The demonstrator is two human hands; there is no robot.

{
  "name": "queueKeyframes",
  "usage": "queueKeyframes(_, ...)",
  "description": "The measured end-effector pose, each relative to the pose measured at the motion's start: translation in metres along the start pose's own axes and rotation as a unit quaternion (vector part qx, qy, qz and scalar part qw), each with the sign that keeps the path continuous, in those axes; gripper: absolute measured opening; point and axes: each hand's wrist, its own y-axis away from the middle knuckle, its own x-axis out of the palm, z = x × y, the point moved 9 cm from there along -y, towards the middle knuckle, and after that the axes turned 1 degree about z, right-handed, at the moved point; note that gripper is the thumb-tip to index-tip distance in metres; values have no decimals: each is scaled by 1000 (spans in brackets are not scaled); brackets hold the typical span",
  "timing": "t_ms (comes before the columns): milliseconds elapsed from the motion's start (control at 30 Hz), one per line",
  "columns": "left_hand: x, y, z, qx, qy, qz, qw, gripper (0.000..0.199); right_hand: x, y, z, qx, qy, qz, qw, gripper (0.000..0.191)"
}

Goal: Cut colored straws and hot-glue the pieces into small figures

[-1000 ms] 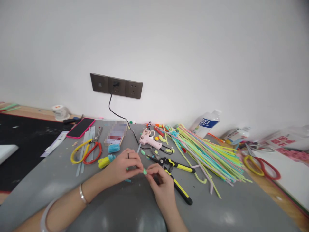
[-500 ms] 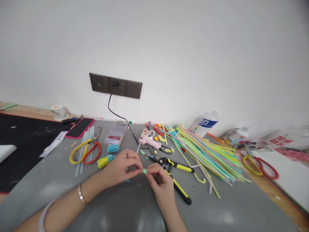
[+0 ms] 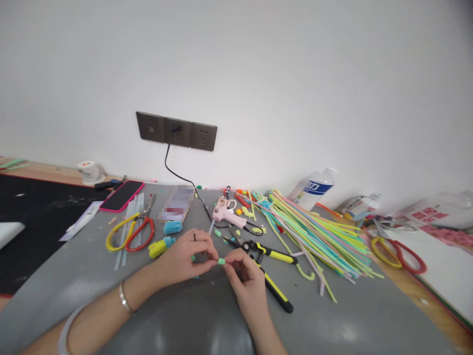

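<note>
- Pinching a small green piece [image 3: 221, 261] between the thumb and fingertips of the left hand [image 3: 194, 254], and gripping it from the other side with the thumb and fingertips of the right hand [image 3: 247, 278].
- Holding it just above the grey desk [image 3: 177, 320], with both hands nearly meeting around it.
- Having a further green spot [image 3: 192, 258] in the curl of the left hand — perhaps part of the same piece, too small to tell.
- Wearing a black ring [image 3: 194, 237] on the left hand, plus a silver bracelet [image 3: 124, 298] and a pale bangle [image 3: 65, 330] farther up that arm.
- Reaching past a yellow bundle [image 3: 158, 248] and a blue bundle [image 3: 173, 227], both just beyond the left wrist.
- Facing a pink glue gun [image 3: 229, 217] beyond the hands, lying on its side near the wall.
- Having pliers with yellow-and-black handles [image 3: 277, 254] spread apart just beside the right hand, and behind them a fanned heap of pastel pipe cleaners [image 3: 318, 234].
- Leaving to the left red-and-yellow scissors [image 3: 142, 215] across pale translucent sticks [image 3: 120, 256], near a pink-edged phone [image 3: 123, 195].
- Looking toward a white bottle [image 3: 314, 190] with a blue label, tilted behind the heap.
</note>
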Motion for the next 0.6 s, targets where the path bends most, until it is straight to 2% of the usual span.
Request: queueKeyframes(600,2,0,5,-32,23,-2,999,10,3,1,-3,22,3,10,1000,19)
